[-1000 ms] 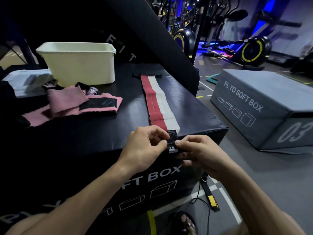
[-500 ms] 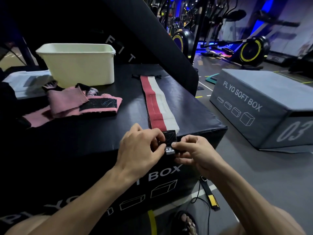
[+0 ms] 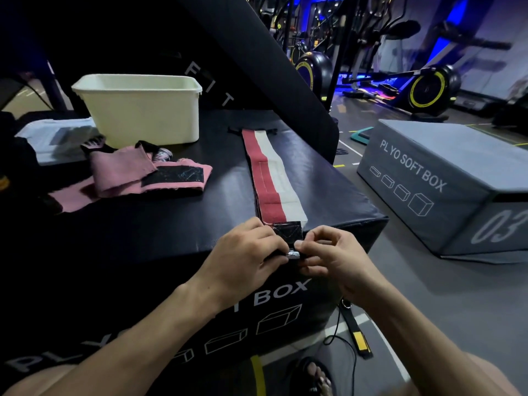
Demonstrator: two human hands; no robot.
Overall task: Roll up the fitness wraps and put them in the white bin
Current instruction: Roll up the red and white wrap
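Upper left, white bin (image 3: 143, 110) on black plyo box (image 3: 160, 238), pink wraps (image 3: 128, 175) before it; centre, left hand (image 3: 245, 252) and right hand (image 3: 328, 255) pinch near end of flat red-and-white wrap (image 3: 271, 178).

Wrap at frame centre, bin upper left, hands low centre.

On the box (image 3: 171, 238): bin (image 3: 143, 110) at upper left; crumpled wraps (image 3: 128, 175) just before it, left of centre; flat wrap (image 3: 271, 178) laid out at centre, running from far edge to near edge. Left hand (image 3: 245, 258) and right hand (image 3: 331, 258) side by side at its near end, below centre. Second box (image 3: 443, 172) on the floor at right. Machines (image 3: 423, 87) behind, upper right.
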